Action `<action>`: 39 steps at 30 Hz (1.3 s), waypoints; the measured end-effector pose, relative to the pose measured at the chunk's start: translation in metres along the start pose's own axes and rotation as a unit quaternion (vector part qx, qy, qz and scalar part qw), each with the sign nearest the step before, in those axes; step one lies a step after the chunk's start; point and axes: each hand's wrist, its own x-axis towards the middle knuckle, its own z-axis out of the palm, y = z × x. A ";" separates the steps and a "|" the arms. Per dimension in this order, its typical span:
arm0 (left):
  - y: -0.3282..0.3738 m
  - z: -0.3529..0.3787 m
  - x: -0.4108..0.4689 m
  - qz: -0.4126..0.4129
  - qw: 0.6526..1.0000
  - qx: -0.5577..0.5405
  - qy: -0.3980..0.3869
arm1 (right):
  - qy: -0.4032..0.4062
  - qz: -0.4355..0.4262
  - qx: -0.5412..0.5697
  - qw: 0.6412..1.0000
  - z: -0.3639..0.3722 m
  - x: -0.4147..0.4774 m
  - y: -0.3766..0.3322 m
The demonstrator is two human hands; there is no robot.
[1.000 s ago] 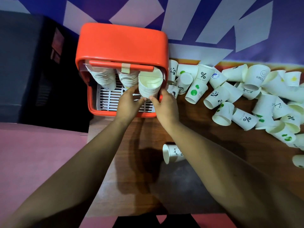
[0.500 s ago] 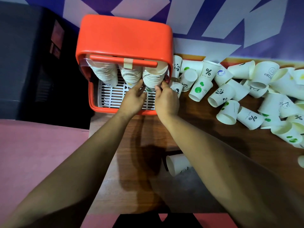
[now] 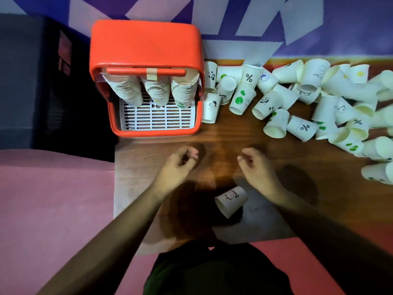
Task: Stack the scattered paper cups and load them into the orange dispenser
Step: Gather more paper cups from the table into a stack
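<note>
The orange dispenser (image 3: 146,42) stands at the back left of the wooden table (image 3: 223,137). Three stacks of paper cups hang in it; the right stack (image 3: 183,91) has a green-dotted cup lowest. My left hand (image 3: 177,163) and my right hand (image 3: 256,166) hover over the table in front of the dispenser, fingers loosely curled, holding nothing. One white cup (image 3: 231,200) lies on its side between my forearms. Several scattered cups (image 3: 302,96) lie to the right of the dispenser.
A white slotted drip tray (image 3: 157,119) sits at the dispenser's base. A purple and white wall (image 3: 276,22) backs the table. Pink surface (image 3: 53,199) lies left of the table, with a dark unit (image 3: 32,81) behind it.
Both hands have let go of the right cup stack and drawn back toward me. The stack now hangs in the dispenser on its own.
</note>
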 end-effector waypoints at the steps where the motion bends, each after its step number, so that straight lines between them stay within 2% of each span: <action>1: -0.003 0.011 -0.007 -0.018 1.000 0.008 -0.023 | -0.020 0.042 -0.006 0.999 0.005 -0.009 0.007; 3: -0.014 0.034 -0.015 -0.067 0.994 0.030 -0.079 | -0.056 0.125 0.015 0.990 0.016 -0.026 0.016; 5: -0.027 0.052 -0.020 -0.123 0.978 0.076 -0.147 | -0.062 0.190 0.093 0.975 0.027 -0.041 0.022; 6: -0.030 0.059 -0.023 -0.147 0.968 0.094 -0.179 | -0.058 0.229 0.151 0.960 0.030 -0.048 0.023; 8: -0.034 0.074 -0.028 -0.180 0.953 0.095 -0.223 | -0.080 0.329 0.251 0.907 0.032 -0.062 0.024; 9: -0.034 0.081 -0.032 -0.186 0.950 0.092 -0.235 | -0.098 0.351 0.277 0.889 0.035 -0.066 0.025; 11: -0.035 0.093 -0.036 -0.154 0.947 0.119 -0.255 | -0.114 0.328 0.283 0.894 0.040 -0.073 0.030; 13: -0.037 0.100 -0.041 -0.128 0.948 0.134 -0.258 | -0.097 0.305 0.293 0.901 0.043 -0.077 0.032; 15: -0.042 0.102 -0.045 -0.159 0.956 0.098 -0.226 | -0.086 0.297 0.318 0.896 0.043 -0.078 0.034; 17: -0.039 0.100 -0.051 -0.170 0.968 0.012 -0.184 | -0.069 0.332 0.361 0.869 0.043 -0.073 0.038; 19: -0.032 0.102 -0.052 -0.127 0.974 -0.049 -0.179 | -0.070 0.376 0.417 0.824 0.039 -0.066 0.048; 21: -0.016 0.108 -0.054 -0.050 0.979 -0.068 -0.185 | -0.102 0.358 0.488 0.790 0.026 -0.064 0.057; 25: 0.012 0.131 -0.049 0.082 0.986 -0.011 -0.147 | -0.105 0.359 0.577 0.726 0.002 -0.056 0.071; 27: 0.028 0.143 -0.042 0.120 0.986 0.004 -0.113 | -0.099 0.356 0.599 0.710 -0.011 -0.049 0.077; 29: 0.043 0.159 -0.033 0.147 0.985 0.006 -0.091 | -0.103 0.333 0.587 0.730 -0.025 -0.042 0.091; 32: 0.061 0.194 -0.015 0.116 0.991 0.022 -0.062 | -0.091 0.286 0.511 0.805 -0.058 -0.038 0.128; 36: 0.067 0.248 0.011 0.085 0.995 0.055 -0.010 | -0.025 0.233 0.371 0.899 -0.099 -0.030 0.198; 39: 0.073 0.288 0.027 0.090 0.994 0.058 -0.002 | 0.018 0.165 0.260 0.951 -0.135 -0.014 0.242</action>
